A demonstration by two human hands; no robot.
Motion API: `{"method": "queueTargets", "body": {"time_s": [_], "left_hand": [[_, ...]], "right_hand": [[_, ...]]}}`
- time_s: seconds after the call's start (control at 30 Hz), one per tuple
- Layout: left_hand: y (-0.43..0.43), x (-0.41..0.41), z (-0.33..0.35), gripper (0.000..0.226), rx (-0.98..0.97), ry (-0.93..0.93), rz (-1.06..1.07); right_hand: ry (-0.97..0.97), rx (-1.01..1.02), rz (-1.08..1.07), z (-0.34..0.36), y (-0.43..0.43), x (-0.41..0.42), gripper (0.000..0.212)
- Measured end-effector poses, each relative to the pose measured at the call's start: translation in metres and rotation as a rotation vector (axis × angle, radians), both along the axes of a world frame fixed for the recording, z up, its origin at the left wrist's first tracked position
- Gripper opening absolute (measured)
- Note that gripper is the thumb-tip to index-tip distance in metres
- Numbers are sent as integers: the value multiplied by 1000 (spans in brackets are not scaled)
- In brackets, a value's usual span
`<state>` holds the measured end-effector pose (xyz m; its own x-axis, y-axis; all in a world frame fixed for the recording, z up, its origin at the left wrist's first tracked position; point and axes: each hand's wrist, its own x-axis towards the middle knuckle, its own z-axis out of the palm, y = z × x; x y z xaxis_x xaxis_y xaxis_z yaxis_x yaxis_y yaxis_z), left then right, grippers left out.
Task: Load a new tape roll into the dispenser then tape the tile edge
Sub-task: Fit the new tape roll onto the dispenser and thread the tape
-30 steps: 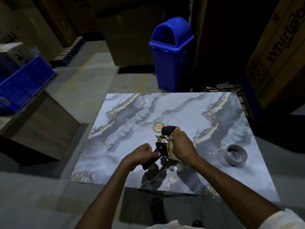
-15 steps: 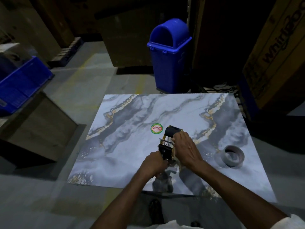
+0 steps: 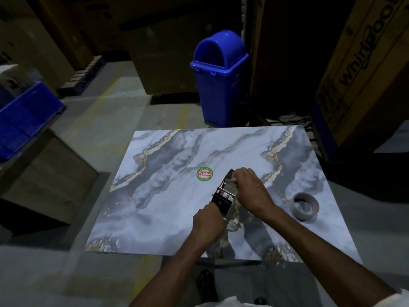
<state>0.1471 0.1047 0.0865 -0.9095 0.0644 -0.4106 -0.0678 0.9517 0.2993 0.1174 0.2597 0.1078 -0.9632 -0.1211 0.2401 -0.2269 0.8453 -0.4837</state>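
Note:
A glossy marble-patterned tile (image 3: 168, 196) lies flat in front of me, with a round green and red sticker (image 3: 204, 173) near its middle. Over the tile I hold a black and gold tape dispenser (image 3: 223, 197). My left hand (image 3: 209, 222) grips its handle from below. My right hand (image 3: 250, 189) curls over the dispenser's upper end, fingers pinching at the front part. A grey tape roll (image 3: 305, 206) lies flat on the tile to the right, apart from both hands.
A blue swing-lid bin (image 3: 218, 78) stands behind the tile. A blue crate (image 3: 24, 116) sits on a stand at the left. Large cardboard boxes (image 3: 363, 69) stand at the right and back. My shoe (image 3: 207, 284) shows under the tile's near edge.
My left hand has shifted right and closer under the dispenser, taking its handle. My right hand has moved further over the dispenser's top end. The tape roll has stayed where it was.

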Motion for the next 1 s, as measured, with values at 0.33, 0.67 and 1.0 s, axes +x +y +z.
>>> {"method": "queueTargets", "body": {"time_s": [0.33,0.67,1.0], "left_hand": [[-3,3,-1,32,45,56,44],[-17,4,-10,38,33,-69,80],[-29,6,-9,27,367,-221,197]], "right_hand": [[-31,-40,67,16,-18,17,30],[-212,-65,33,39,21,-25,12],[-573,-387,-81,26,25,-54,20]]}}
